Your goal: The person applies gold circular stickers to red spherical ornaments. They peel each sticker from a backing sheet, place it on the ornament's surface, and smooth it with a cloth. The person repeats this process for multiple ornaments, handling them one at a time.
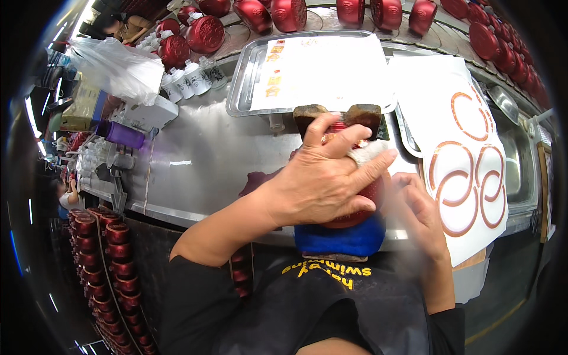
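A glossy red round vessel rests between a dark, worn block and a blue cloth pad in front of me. My left hand reaches over it from the left, palm down, and hides much of it. A folded white cloth is gripped between its fingers, against the vessel's far part, where some gold pattern shows. At the vessel's right side is my right hand, smeared by motion with its fingers partly curled. Whether it holds anything is not visible.
Beyond the block, a metal tray bears white sheets with red-gold decals. Another white sheet with copper-coloured ring decals lies to the right, beside a sink. Red vessels line the back. Small white bottles and a purple bottle stand left.
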`<state>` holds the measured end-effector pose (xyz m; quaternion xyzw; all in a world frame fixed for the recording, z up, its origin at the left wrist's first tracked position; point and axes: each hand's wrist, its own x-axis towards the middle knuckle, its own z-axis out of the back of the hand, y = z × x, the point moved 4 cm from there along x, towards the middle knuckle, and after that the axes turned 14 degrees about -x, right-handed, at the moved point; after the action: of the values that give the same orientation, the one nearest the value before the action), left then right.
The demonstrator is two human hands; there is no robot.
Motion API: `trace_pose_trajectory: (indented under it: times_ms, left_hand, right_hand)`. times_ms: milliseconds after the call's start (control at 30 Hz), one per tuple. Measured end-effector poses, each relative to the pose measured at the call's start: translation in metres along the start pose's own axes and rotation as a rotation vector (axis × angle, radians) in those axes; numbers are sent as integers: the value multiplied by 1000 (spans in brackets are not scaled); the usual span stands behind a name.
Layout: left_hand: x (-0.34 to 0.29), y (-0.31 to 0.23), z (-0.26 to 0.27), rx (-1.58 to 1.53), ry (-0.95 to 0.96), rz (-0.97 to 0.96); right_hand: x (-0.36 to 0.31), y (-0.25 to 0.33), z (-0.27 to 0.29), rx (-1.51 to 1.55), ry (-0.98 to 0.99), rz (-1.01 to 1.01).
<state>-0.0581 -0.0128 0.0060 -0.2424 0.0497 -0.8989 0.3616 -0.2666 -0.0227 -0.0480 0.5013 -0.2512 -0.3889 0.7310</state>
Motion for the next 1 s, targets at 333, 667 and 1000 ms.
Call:
trace_pose_trajectory:
  times_ms: [333, 667, 1000]
  left_hand:
    - [-9, 18, 11, -7, -23, 104]
    - [-6, 15, 9, 30, -39, 81]
    - [4, -10, -6, 38, 33, 28]
  right_hand:
    - [-8, 15, 11, -498, -264, 289]
    - [-10, 12, -14, -654, -266, 412]
    - [-24, -1, -7, -635, -295, 371]
